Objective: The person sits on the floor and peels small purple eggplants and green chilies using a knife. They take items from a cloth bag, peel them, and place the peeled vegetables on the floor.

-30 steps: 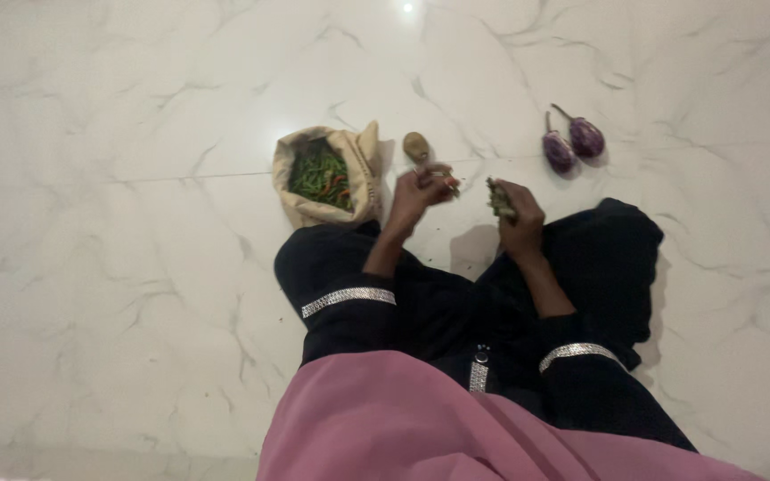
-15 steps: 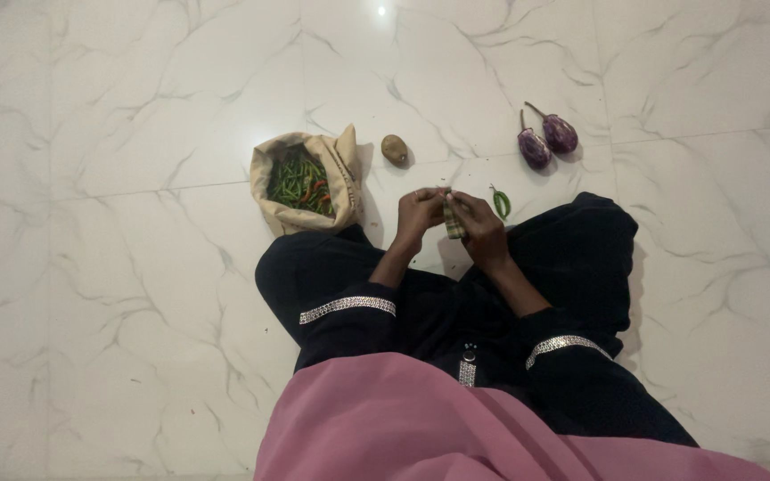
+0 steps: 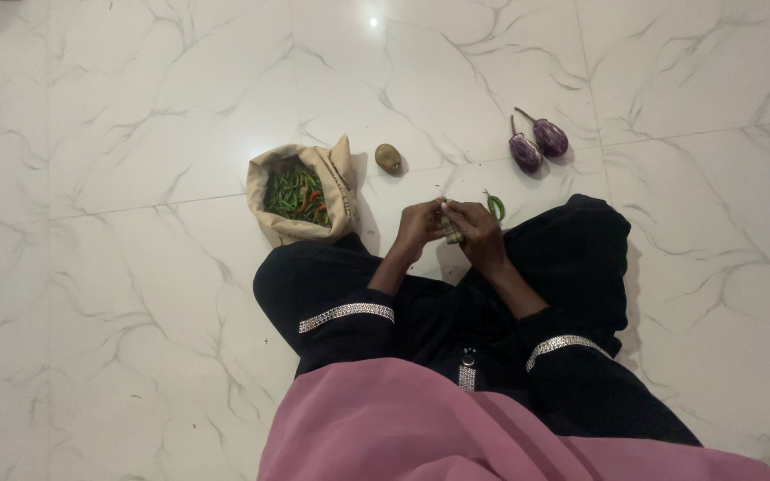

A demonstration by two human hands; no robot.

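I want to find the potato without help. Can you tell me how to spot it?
Start at the cloth bag of green chillies on the white marble floor. Just to its right, above the person's hands, lies the potato, alone. It is small, round and brown, unlike the two purple eggplants farther right.

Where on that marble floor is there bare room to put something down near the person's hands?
Bare floor lies left of the cloth bag of chillies, and beyond the bag and potato toward the far tiles. Another patch lies right of the two aubergines. It is crowded where the left hand and right hand meet, with a green chilli beside them.
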